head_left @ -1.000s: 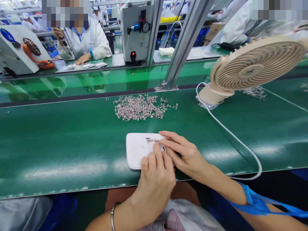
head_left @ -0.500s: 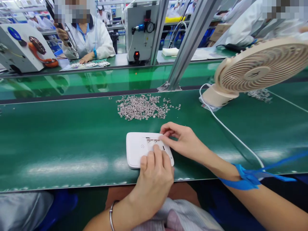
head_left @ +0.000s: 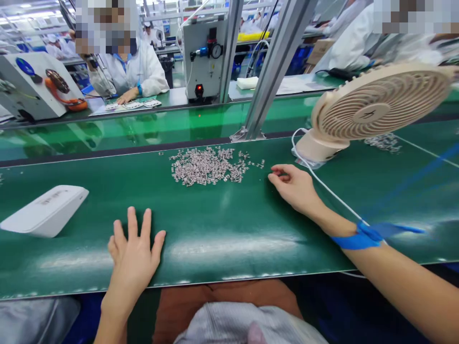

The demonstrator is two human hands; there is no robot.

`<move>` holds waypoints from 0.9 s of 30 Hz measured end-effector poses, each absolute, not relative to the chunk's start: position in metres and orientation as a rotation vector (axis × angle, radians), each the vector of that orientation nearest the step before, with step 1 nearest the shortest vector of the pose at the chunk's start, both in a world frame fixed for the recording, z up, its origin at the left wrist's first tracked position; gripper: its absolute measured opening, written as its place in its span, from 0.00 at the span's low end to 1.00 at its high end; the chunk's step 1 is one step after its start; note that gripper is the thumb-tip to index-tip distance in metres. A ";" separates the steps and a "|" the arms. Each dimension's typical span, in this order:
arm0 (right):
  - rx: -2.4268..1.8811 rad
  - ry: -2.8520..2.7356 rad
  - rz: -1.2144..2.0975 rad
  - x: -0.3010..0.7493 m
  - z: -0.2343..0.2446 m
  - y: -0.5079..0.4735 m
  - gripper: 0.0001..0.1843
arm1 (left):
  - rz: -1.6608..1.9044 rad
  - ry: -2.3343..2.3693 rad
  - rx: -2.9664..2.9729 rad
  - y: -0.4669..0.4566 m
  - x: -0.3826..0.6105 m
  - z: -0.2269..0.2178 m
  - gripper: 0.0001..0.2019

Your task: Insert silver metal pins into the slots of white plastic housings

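My left hand [head_left: 134, 255] is empty, its fingers spread above the green work surface [head_left: 201, 220]. To its left a white plastic device [head_left: 43, 210], wedge-shaped, rests apart from the hand, with its battery recess on the sloping face. My right hand [head_left: 294, 186] hovers to the right of a heap of small metal contact pieces [head_left: 204, 166], thumb and index finger pressed together. Whether a small piece sits between those fingertips cannot be made out. A blue band [head_left: 358, 237] is tied round my right wrist.
Right of the heap a beige fan [head_left: 373, 112] stands, its white cable [head_left: 333, 193] running toward the front edge. A metal post [head_left: 268, 81] rises behind the heap. Across the green partition a co-worker's hand [head_left: 128, 95] rests by white parts. More metal pieces [head_left: 383, 142] lie behind the fan.
The white device has moved from between my hands to the far left. My left hand has let go and spread its fingers. My right hand has moved off the device, up and right.
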State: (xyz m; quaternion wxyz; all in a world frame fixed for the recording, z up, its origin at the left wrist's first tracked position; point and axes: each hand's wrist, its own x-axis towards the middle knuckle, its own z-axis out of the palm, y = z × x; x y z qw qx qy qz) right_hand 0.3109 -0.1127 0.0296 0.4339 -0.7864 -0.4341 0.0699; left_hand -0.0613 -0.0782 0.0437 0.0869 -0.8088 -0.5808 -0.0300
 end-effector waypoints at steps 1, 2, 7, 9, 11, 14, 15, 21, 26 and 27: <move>-1.992 -1.129 0.134 0.316 0.029 -0.104 0.13 | -0.023 -1.725 -2.449 -0.077 -0.058 0.044 0.28; -2.021 -1.186 0.096 0.320 0.029 -0.096 0.12 | 0.040 -1.725 -2.484 -0.075 -0.054 0.045 0.29; -2.032 -1.362 0.030 0.328 0.031 -0.063 0.03 | 0.192 -1.695 -2.659 -0.060 -0.039 0.056 0.31; -2.006 -1.364 0.009 0.325 0.031 -0.059 0.05 | 0.152 -1.735 -2.715 -0.043 -0.033 0.059 0.32; -1.976 -1.334 -0.021 0.322 0.029 -0.060 0.05 | 0.049 -1.869 -2.696 -0.017 -0.023 0.062 0.33; -1.941 -1.240 -0.066 0.324 0.027 -0.063 0.06 | -0.041 -2.031 -2.565 0.031 -0.001 0.066 0.35; -1.932 -1.208 -0.071 0.325 0.027 -0.064 0.06 | -0.067 -2.078 -2.526 0.047 0.006 0.067 0.36; -1.860 -1.140 0.054 0.329 0.027 -0.063 0.06 | -0.116 -1.991 -2.613 0.093 0.030 0.069 0.34; -1.698 -1.152 0.234 0.317 0.026 -0.059 0.13 | -0.120 -1.706 -2.766 0.080 0.024 0.064 0.26; -1.674 -1.130 0.246 0.316 0.025 -0.059 0.14 | -0.133 -1.675 -2.767 0.077 0.023 0.063 0.27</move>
